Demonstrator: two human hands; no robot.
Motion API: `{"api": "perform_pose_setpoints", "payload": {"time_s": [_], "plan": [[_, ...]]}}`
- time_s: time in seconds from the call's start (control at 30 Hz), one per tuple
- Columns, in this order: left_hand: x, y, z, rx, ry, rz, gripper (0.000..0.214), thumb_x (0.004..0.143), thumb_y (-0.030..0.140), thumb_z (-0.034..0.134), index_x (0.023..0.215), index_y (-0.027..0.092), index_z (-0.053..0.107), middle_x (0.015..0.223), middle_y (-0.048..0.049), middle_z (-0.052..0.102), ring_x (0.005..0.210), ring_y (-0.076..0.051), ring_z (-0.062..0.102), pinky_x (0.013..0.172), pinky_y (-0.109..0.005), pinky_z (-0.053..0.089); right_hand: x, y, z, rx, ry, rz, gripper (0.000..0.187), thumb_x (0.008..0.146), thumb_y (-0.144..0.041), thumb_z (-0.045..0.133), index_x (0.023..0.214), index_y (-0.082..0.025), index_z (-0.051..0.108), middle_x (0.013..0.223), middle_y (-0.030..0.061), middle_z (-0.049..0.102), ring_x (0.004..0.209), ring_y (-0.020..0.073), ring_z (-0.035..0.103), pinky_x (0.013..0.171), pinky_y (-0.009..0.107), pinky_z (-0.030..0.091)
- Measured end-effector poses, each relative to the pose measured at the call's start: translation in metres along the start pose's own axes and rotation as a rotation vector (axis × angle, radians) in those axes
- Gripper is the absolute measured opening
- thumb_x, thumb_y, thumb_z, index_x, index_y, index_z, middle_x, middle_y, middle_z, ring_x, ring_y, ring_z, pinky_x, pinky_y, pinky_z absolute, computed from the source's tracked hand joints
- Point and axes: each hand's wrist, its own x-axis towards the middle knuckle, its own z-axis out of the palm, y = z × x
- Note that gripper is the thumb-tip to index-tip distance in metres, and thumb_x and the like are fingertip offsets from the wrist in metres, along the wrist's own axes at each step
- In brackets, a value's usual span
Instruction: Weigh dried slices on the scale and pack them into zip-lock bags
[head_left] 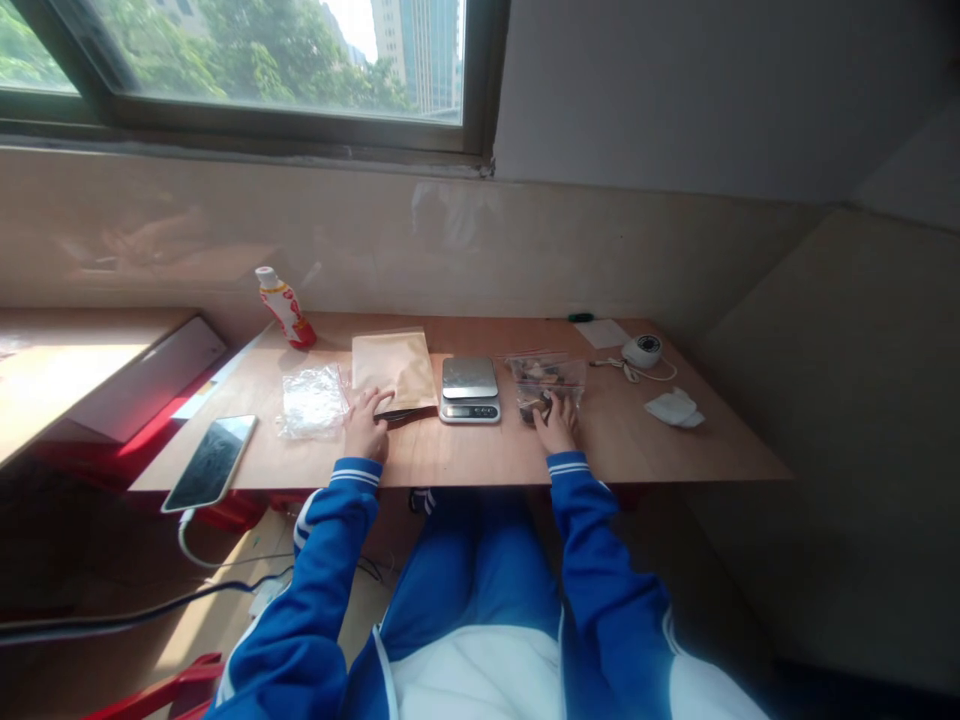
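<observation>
**Right hand found on clear zip-top plastic bag; left hand at kraft paper envelope**

Nearest the camera, two blue track-jacket sleeves with white stripes reach forward to the pale wooden worktop. The right hand is the nearer hand to the bag, and the bag lies directly ahead of it. Its fingers sit close together on the bag's near part; whether they pinch the film cannot be told at this resolution. The bag holds dark and brown pieces, and its long axis runs left to right, roughly parallel to the worktop's near edge. The left hand's fingers are loosely spread, with the tips at the lower edge of the envelope, and no grip is evident.

Between the hands stands a silver digital kitchen scale. Further left lie a crumpled clear plastic bag and a black-screened smartphone. To the right lies a crumpled white tissue. Farther back are a red-and-white plastic drink bottle, a white dome-shaped device with a thin cord, and a white paper slip. Beyond them, a dark-framed window shows trees and towers.
</observation>
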Motion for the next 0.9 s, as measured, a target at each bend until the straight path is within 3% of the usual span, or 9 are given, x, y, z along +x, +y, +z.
{"api": "perform_pose_setpoints", "payload": {"time_s": [0.1, 0.2, 0.23, 0.3, 0.4, 0.57, 0.73, 0.9], "plan": [[0.002, -0.008, 0.001, -0.089, 0.034, 0.016, 0.039, 0.077, 0.013, 0.046, 0.109, 0.024, 0.064, 0.125, -0.0035, 0.058, 0.118, -0.021, 0.051, 0.099, -0.033, 0.039, -0.016, -0.041, -0.007, 0.164, -0.024, -0.193, 0.038, 0.081, -0.026, 0.047, 0.116, -0.013, 0.055, 0.134, 0.0182, 0.042, 0.126, 0.0286, 0.037, 0.104, 0.050, 0.028], [0.000, -0.003, -0.002, -0.115, 0.078, -0.020, 0.030, 0.083, 0.025, 0.049, 0.108, 0.028, 0.065, 0.116, -0.0009, 0.064, 0.106, -0.021, 0.060, 0.088, -0.031, 0.045, -0.051, -0.103, 0.001, 0.500, -0.319, -0.533, 0.034, 0.090, -0.023, 0.033, 0.110, -0.018, 0.060, 0.111, 0.0092, 0.062, 0.108, 0.0185, 0.054, 0.098, 0.037, 0.040], [-0.001, 0.001, -0.005, -0.118, 0.091, -0.031, 0.029, 0.083, 0.028, 0.051, 0.108, 0.030, 0.065, 0.114, -0.0004, 0.066, 0.102, -0.022, 0.062, 0.085, -0.031, 0.047, -0.062, -0.123, 0.008, 0.567, -0.425, -0.647, 0.035, 0.091, -0.022, 0.032, 0.111, -0.019, 0.060, 0.111, 0.0072, 0.063, 0.107, 0.0171, 0.055, 0.096, 0.035, 0.042], [-0.004, 0.009, -0.010, -0.137, 0.112, -0.047, 0.028, 0.083, 0.032, 0.053, 0.107, 0.031, 0.066, 0.108, -0.0003, 0.068, 0.097, -0.022, 0.064, 0.078, -0.029, 0.048, -0.080, -0.158, 0.024, 0.571, -0.505, -0.760, 0.036, 0.091, -0.018, 0.032, 0.116, -0.019, 0.058, 0.116, 0.0062, 0.061, 0.111, 0.0162, 0.054, 0.098, 0.033, 0.041], [-0.010, 0.018, -0.018, -0.192, 0.153, -0.058, 0.027, 0.083, 0.034, 0.052, 0.105, 0.030, 0.068, 0.101, -0.0005, 0.071, 0.090, -0.020, 0.066, 0.074, -0.027, 0.048, -0.094, -0.187, 0.049, 0.343, -0.502, -0.776, 0.039, 0.087, -0.010, 0.034, 0.120, -0.012, 0.055, 0.123, 0.0117, 0.057, 0.117, 0.0198, 0.049, 0.100, 0.034, 0.040], [-0.017, 0.027, -0.029, -0.261, 0.222, -0.099, 0.027, 0.082, 0.033, 0.052, 0.102, 0.029, 0.069, 0.090, 0.0004, 0.073, 0.083, -0.019, 0.066, 0.071, -0.025, 0.047, -0.098, -0.194, 0.068, 0.191, -0.587, -0.694, 0.038, 0.085, -0.008, 0.039, 0.119, -0.013, 0.056, 0.114, 0.0126, 0.061, 0.106, 0.0236, 0.055, 0.092, 0.035, 0.045], [-0.028, 0.036, -0.028, -0.217, 0.235, -0.097, 0.028, 0.083, 0.035, 0.050, 0.104, 0.031, 0.068, 0.096, -0.0003, 0.072, 0.086, -0.021, 0.066, 0.070, -0.027, 0.046, -0.085, -0.205, 0.079, 0.301, -0.563, -0.523, 0.032, 0.085, -0.007, 0.039, 0.112, -0.007, 0.058, 0.103, 0.0169, 0.064, 0.100, 0.0263, 0.058, 0.088, 0.040, 0.045], [-0.036, 0.040, -0.025, -0.199, 0.250, -0.098, 0.028, 0.084, 0.036, 0.050, 0.105, 0.031, 0.068, 0.094, -0.0008, 0.073, 0.082, -0.021, 0.066, 0.068, -0.027, 0.045, -0.064, -0.231, 0.096, 0.608, -0.535, -0.479, 0.030, 0.093, -0.014, 0.036, 0.116, -0.011, 0.055, 0.096, 0.0051, 0.067, 0.099, 0.0174, 0.057, 0.091, 0.032, 0.042]]}}
